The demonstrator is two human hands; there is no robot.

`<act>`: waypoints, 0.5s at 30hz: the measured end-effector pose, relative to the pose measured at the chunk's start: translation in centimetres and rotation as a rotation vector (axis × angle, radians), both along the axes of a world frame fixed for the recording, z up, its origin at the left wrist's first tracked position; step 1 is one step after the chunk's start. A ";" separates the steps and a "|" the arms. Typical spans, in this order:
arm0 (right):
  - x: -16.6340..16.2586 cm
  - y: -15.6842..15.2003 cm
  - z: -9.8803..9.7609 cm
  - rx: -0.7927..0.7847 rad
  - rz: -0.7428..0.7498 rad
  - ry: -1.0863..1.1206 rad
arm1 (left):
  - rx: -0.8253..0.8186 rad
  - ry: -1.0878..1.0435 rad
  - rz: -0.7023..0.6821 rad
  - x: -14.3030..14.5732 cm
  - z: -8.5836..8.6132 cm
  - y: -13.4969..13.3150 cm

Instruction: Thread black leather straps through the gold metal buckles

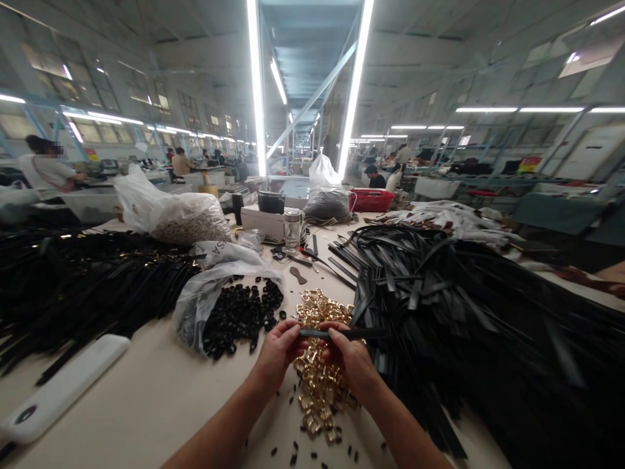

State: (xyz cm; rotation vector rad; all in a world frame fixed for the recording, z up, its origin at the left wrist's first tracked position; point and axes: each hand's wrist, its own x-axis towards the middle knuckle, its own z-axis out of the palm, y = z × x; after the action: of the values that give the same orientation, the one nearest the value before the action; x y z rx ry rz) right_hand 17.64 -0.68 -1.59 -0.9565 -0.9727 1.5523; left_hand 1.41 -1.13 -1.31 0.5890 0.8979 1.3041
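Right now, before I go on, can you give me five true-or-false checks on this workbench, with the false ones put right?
1. The left hand and the right hand both grip one black strap. True.
2. Small black rings lie at the mouth of a plastic bag. True.
3. The gold buckles are packed inside that plastic bag. False: the gold buckles lie loose in a pile on the table.
4. A large heap of straps lies to the right of the gold buckles. True.
5. The clear jar has tipped onto its side. False: the clear jar stands upright.
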 end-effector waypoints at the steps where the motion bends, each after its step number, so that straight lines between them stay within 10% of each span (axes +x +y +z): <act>1: 0.0 0.0 0.0 -0.007 0.001 0.005 | -0.004 -0.004 0.001 0.0 0.0 0.0; 15: -0.3 -0.4 0.9 -0.051 0.008 0.050 | -0.020 0.028 0.009 0.0 0.3 -0.1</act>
State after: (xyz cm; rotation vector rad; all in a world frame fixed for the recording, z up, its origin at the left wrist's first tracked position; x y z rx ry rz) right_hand 17.35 -1.07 -0.72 -0.9456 -0.9072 1.6070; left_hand 1.39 -1.19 -1.03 0.5893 0.9369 1.2965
